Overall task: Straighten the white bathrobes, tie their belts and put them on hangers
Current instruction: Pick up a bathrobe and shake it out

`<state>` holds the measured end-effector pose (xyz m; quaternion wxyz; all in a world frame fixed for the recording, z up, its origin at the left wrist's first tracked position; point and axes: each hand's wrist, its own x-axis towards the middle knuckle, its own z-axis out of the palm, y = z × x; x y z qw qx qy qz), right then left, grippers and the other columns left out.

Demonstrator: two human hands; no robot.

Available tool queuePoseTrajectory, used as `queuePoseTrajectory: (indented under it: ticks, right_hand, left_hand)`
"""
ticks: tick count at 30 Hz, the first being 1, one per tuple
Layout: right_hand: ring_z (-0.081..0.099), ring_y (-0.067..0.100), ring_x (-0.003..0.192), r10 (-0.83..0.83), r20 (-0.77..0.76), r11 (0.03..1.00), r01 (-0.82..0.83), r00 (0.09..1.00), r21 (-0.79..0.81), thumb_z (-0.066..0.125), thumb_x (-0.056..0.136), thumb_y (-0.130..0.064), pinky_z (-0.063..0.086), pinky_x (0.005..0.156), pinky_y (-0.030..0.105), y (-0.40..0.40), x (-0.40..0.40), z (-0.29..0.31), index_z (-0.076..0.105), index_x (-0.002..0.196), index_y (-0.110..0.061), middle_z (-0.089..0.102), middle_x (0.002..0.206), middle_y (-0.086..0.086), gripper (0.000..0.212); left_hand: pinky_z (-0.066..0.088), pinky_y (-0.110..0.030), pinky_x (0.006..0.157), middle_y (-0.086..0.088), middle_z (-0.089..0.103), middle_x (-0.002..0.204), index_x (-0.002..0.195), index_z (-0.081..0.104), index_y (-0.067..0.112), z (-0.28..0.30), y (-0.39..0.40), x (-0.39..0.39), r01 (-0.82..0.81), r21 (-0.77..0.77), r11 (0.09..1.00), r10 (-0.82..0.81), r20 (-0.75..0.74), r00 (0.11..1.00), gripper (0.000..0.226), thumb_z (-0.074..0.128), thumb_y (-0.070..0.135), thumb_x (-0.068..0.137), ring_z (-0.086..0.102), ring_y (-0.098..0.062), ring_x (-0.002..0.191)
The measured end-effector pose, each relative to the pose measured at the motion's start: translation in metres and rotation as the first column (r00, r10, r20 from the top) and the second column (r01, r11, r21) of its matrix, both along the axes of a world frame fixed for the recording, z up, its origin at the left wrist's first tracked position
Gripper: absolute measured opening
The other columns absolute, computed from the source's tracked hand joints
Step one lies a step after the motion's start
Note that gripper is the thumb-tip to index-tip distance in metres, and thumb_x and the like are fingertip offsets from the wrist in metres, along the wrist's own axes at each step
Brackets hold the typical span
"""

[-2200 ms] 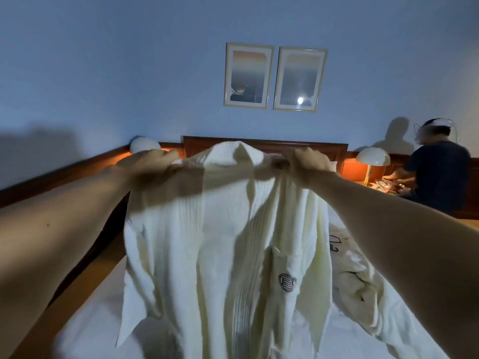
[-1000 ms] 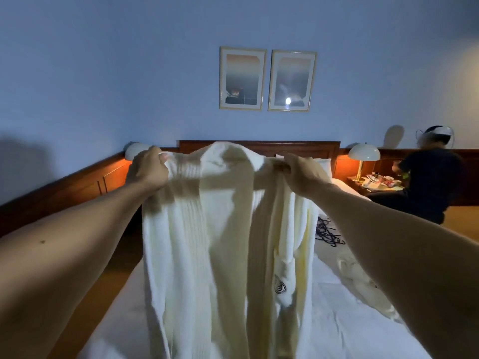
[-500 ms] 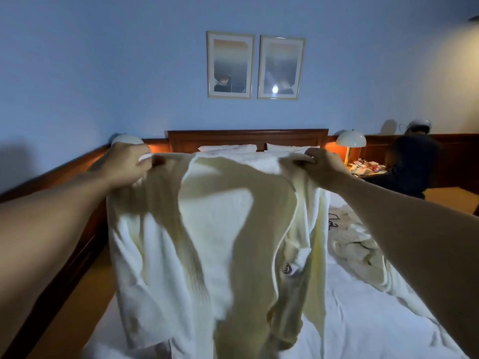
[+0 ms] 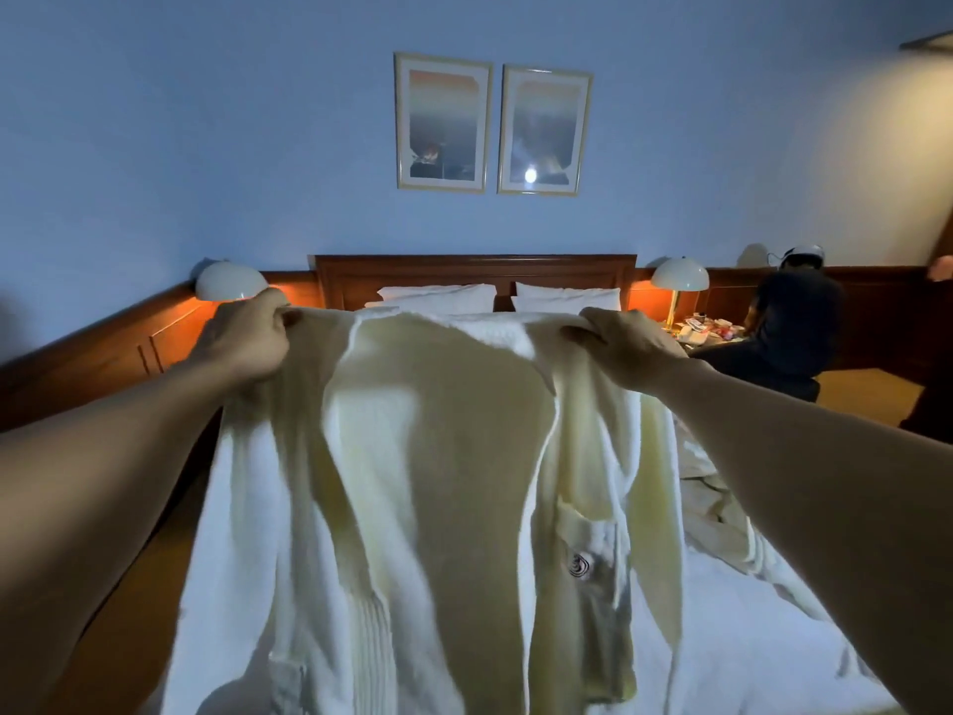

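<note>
Bathrobe (image 4: 438, 482) hangs lengthwise, collar toward headboard (image 4: 474, 270); left hand (image 4: 247, 335), right hand (image 4: 626, 348) grip its 2 shoulders.

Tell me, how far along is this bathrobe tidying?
Early, it seems. Nothing looks finished: no hanger or tied belt shows. In hand: the left hand and right hand grip the shoulders of a white textured bathrobe with a chest-pocket logo, spread open above the white-sheeted bed. Left: tying, hanging, and the crumpled white robe on the bed.

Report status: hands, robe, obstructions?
Left hand and right hand grip bathrobe shoulders. Robe spread above bed, belt untied. Second robe heaped right.
</note>
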<state>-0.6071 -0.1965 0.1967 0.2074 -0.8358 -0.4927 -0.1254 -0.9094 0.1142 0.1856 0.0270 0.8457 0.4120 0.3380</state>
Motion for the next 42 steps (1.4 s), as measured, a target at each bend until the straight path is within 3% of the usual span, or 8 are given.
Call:
queuePoseTrajectory:
  ticks: [4,9,17,23,27,32,36,42]
  right_hand:
    - [0.054,0.024,0.071,0.030,-0.077,0.994,-0.038,0.997,-0.098,0.050,0.101,-0.054,0.034,0.055,0.032,0.010,0.009,-0.016,0.056,0.075,-0.022,0.057,0.074,0.002,0.042]
    - [0.061,0.026,0.072,0.024,-0.082,0.964,-0.045,0.996,-0.264,0.058,0.093,-0.060,0.049,0.066,0.038,0.005,0.055,-0.018,0.064,0.075,-0.020,0.063,0.074,0.005,0.045]
    - [0.054,0.015,0.068,-0.002,0.054,0.995,0.007,0.999,-0.095,0.057,0.095,-0.059,0.038,0.057,0.030,0.112,0.143,0.050,0.058,0.075,-0.030,0.057,0.075,-0.002,0.035]
    - [0.056,0.024,0.076,-0.074,0.144,0.989,0.091,0.987,-0.114,0.045,0.096,-0.067,0.041,0.065,0.035,0.258,0.264,0.047,0.061,0.090,-0.026,0.061,0.085,0.003,0.045]
    - [0.055,0.027,0.080,-0.116,0.152,0.959,0.151,0.982,-0.239,0.037,0.100,-0.065,0.043,0.068,0.036,0.374,0.348,-0.027,0.058,0.093,-0.023,0.057,0.085,0.003,0.047]
    - [0.055,0.033,0.104,-0.253,-0.063,0.921,0.221,0.965,-0.321,0.045,0.102,-0.053,0.046,0.085,0.045,0.494,0.420,-0.175,0.048,0.126,-0.019,0.058,0.119,0.013,0.042]
    - [0.026,0.037,0.142,-0.250,-0.118,0.821,0.145,0.961,-0.552,0.039,0.103,-0.053,0.025,0.110,0.057,0.549,0.399,-0.314,0.023,0.152,-0.018,0.026,0.157,0.013,0.062]
    - [0.041,0.031,0.134,0.003,-0.384,0.824,-0.220,0.923,-0.522,0.049,0.100,-0.037,0.034,0.109,0.051,0.547,0.285,-0.457,0.045,0.142,-0.023,0.041,0.148,0.008,0.045]
  left_hand:
    - [0.038,-0.040,0.073,-0.029,0.063,0.109,0.094,0.053,0.010,-0.022,0.009,0.007,0.002,-0.059,0.998,-0.012,-0.168,0.986,0.027,0.034,0.027,0.104,0.058,-0.043,0.099]
    - [0.040,-0.037,0.075,0.000,0.060,0.078,0.076,0.054,0.023,-0.016,0.034,-0.011,0.276,0.043,0.960,-0.211,-0.534,0.819,0.076,0.007,0.082,0.088,0.052,-0.024,0.079]
    - [0.039,-0.042,0.102,-0.009,0.071,0.114,0.099,0.069,0.018,0.055,0.113,0.096,0.220,0.174,0.960,-0.123,-0.444,0.887,0.093,0.001,0.080,0.087,0.059,-0.034,0.113]
    - [0.049,-0.043,0.094,-0.002,0.072,0.105,0.084,0.065,0.025,0.050,0.259,0.215,0.052,0.128,0.990,0.003,-0.398,0.917,0.093,-0.002,0.089,0.080,0.063,-0.031,0.104]
    - [0.050,-0.041,0.079,-0.020,0.067,0.089,0.066,0.049,0.020,-0.020,0.351,0.308,0.005,0.087,0.996,0.032,-0.426,0.904,0.063,0.028,0.070,0.097,0.060,-0.035,0.085]
    - [0.050,-0.046,0.083,-0.021,0.059,0.112,0.112,0.055,0.018,-0.161,0.427,0.391,-0.126,-0.012,0.992,0.108,-0.432,0.895,0.053,0.042,0.066,0.094,0.058,-0.042,0.102]
    - [0.044,-0.054,0.092,-0.015,0.032,0.145,0.142,0.030,0.028,-0.313,0.426,0.394,-0.302,-0.210,0.930,0.131,-0.579,0.805,0.065,0.056,0.058,0.091,0.046,-0.045,0.122]
    - [0.048,-0.034,0.074,-0.012,0.061,0.109,0.118,0.059,0.006,-0.461,0.380,0.306,-0.497,-0.617,0.610,-0.073,-0.669,0.740,0.032,0.048,0.030,0.099,0.060,-0.031,0.098]
